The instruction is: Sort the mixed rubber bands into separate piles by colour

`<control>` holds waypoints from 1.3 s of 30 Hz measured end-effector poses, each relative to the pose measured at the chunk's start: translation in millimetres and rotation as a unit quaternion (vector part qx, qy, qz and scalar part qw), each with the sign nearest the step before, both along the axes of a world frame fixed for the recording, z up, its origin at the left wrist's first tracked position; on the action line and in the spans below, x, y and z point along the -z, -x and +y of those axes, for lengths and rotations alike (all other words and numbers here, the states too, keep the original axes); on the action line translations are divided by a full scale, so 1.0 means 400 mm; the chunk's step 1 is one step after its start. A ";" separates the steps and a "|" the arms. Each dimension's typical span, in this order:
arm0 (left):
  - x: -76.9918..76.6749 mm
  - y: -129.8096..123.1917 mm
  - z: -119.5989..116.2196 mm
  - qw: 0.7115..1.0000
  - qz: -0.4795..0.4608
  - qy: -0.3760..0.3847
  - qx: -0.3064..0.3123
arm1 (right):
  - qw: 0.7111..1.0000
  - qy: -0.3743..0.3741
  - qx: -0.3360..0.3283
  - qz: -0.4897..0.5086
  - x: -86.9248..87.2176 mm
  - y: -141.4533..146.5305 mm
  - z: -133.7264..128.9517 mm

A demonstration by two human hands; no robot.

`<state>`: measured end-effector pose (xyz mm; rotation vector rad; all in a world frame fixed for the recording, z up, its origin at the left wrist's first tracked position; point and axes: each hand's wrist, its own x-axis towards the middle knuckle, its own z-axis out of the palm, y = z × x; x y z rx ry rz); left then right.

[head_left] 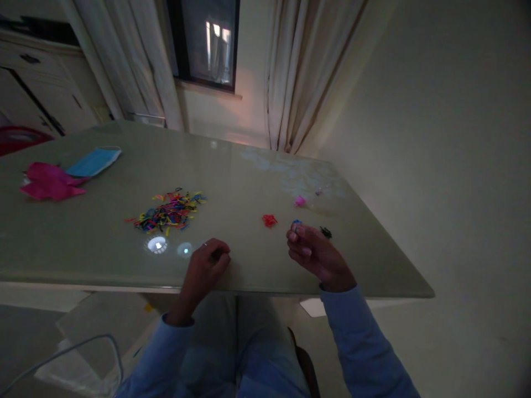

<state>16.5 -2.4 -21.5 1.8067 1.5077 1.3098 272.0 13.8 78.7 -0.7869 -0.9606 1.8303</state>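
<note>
A heap of small multicoloured rubber bands [168, 213] lies on the left half of the glossy table [232, 177]. Nearer the front edge, to the right of this heap, my left hand [209, 260] rests loosely curled, with nothing visible in its fingers. My right hand [317, 251] is raised at the right with thumb and fingertips pinched together; what is between them is too small to make out. Blue bands [296, 222] show just beyond those fingertips, partly hidden. Red bands [269, 220] form a small pile to their left, and black bands [326, 232] lie behind my right hand.
A pink piece [300, 201] and a small pale piece [318, 192] lie farther back on the right. At the far left are a crumpled pink cloth [52, 181] and a blue face mask [94, 162]. A wall [448, 166] borders the table's right side.
</note>
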 end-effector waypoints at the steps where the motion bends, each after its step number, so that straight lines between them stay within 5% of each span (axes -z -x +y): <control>1: 0.000 0.000 0.000 1.000 0.003 0.000 -0.002 | 0.999 -0.017 0.024 -0.033 0.001 -0.019 0.005; 5: 0.000 0.001 0.000 1.000 0.012 0.004 -0.006 | 0.949 -0.108 0.148 -0.258 0.021 -0.122 0.072; 8: 0.001 0.001 0.002 1.000 0.019 0.015 -0.007 | 0.839 -0.159 0.231 -0.466 0.048 -0.203 0.153; 11: 0.003 0.002 0.003 1.000 0.022 0.020 -0.008 | 0.715 -0.186 0.169 -0.653 0.069 -0.250 0.222; 13: 0.003 0.002 0.004 1.000 0.022 0.020 -0.009 | 0.658 -0.192 0.114 -0.719 0.077 -0.258 0.253; 19: -0.004 -0.001 0.004 1.000 0.016 0.025 -0.010 | 0.600 -0.210 0.077 -0.768 0.090 -0.229 0.295; 25: -0.005 0.000 0.004 0.999 0.019 0.029 -0.006 | 0.570 -0.232 0.046 -0.787 0.087 -0.212 0.295; 31: -0.007 -0.002 0.002 1.000 0.013 0.024 -0.007 | 0.560 -0.256 0.065 -0.785 0.032 -0.213 0.268; 35: -0.013 -0.004 0.000 1.000 0.010 0.019 -0.006 | 0.634 -0.300 0.072 -0.709 0.009 -0.175 0.196; 39: -0.018 -0.005 -0.003 1.000 0.000 0.016 0.000 | 0.725 -0.345 0.029 -0.596 0.045 -0.079 0.079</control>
